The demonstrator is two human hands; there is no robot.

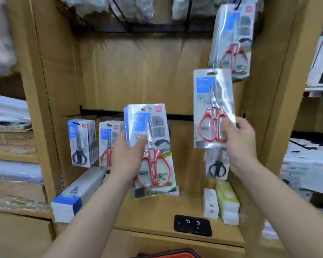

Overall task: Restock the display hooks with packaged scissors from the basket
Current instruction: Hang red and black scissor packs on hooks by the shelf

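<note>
Only the red rim of the basket (pixel 177 255) shows at the bottom edge; its contents are out of sight. The left hand (pixel 127 155) grips a stack of packs (pixel 151 146), red-handled scissors on blue-and-white cards, in front of the lower black rail (pixel 179 117). The right hand (pixel 239 138) pinches a single pack (pixel 211 108) of the same kind, upright and held higher.
</note>
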